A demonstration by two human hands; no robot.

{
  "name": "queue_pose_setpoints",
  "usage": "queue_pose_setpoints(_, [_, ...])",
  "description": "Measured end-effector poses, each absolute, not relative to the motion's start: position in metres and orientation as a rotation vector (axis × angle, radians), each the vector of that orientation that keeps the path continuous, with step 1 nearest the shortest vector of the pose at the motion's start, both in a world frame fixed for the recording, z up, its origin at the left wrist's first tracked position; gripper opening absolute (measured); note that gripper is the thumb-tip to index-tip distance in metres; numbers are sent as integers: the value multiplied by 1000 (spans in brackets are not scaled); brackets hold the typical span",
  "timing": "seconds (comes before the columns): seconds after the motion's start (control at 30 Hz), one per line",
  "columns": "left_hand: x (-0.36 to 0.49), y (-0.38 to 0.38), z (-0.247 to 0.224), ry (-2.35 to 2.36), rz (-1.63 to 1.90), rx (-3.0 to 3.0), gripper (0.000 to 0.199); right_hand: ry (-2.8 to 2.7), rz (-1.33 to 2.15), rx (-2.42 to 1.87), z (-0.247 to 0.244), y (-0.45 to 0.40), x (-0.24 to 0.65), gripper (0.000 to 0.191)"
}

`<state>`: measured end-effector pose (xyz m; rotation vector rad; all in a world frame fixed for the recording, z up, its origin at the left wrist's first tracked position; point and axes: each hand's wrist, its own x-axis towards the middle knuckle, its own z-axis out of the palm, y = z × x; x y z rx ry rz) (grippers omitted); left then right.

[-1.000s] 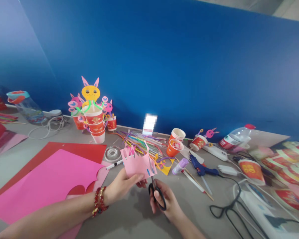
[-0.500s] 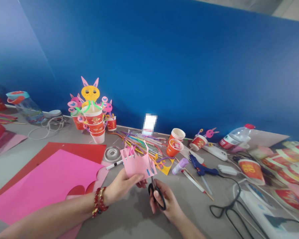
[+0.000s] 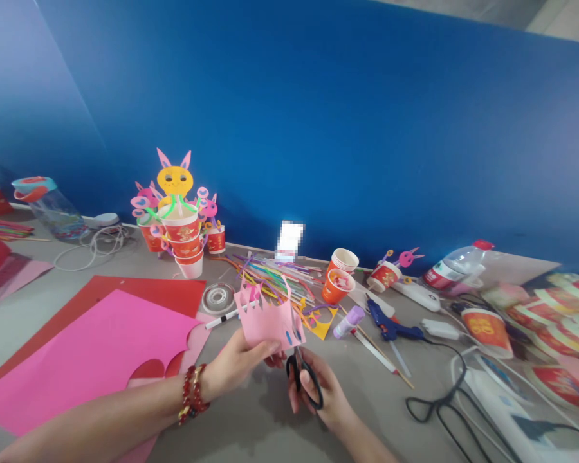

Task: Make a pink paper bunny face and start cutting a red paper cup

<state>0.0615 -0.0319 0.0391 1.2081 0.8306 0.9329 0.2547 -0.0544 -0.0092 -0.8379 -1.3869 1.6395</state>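
Observation:
A pale pink piece of paper [image 3: 267, 325] with a jagged, cut-out upper edge and small blue oval marks is pinched in my left hand [image 3: 244, 363], thumb in front and fingers behind. My right hand [image 3: 321, 386] is closed around a pair of black-handled scissors [image 3: 298, 370], with fingers through the loops. The scissor blades point up at the paper's lower right corner, beside the blue marks. Behind the paper, a pile of coloured drinking straws and pipe cleaners [image 3: 280, 273] lies partly covered. A white marker [image 3: 222, 318] sits just left of the paper.
Bright pink card [image 3: 101, 354] lies over red card [image 3: 139, 289] at left. Stacked cups with a yellow rabbit face [image 3: 175, 180] stand behind. Right of my hands are a glue stick [image 3: 348, 321], a blue glue gun [image 3: 388, 321], cables, paper cups [image 3: 338, 286] and a bottle [image 3: 458, 263].
The pink paper has shifted slightly to the right and down, and its right edge has tilted near the scissor blades. Both hands stay almost in place.

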Motion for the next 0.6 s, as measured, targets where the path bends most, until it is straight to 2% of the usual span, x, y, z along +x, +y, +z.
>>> queue_pose_setpoints(0.6, [66, -38, 36, 811, 919, 1194, 47, -1378, 1617, -835, -6, -56, 250, 56])
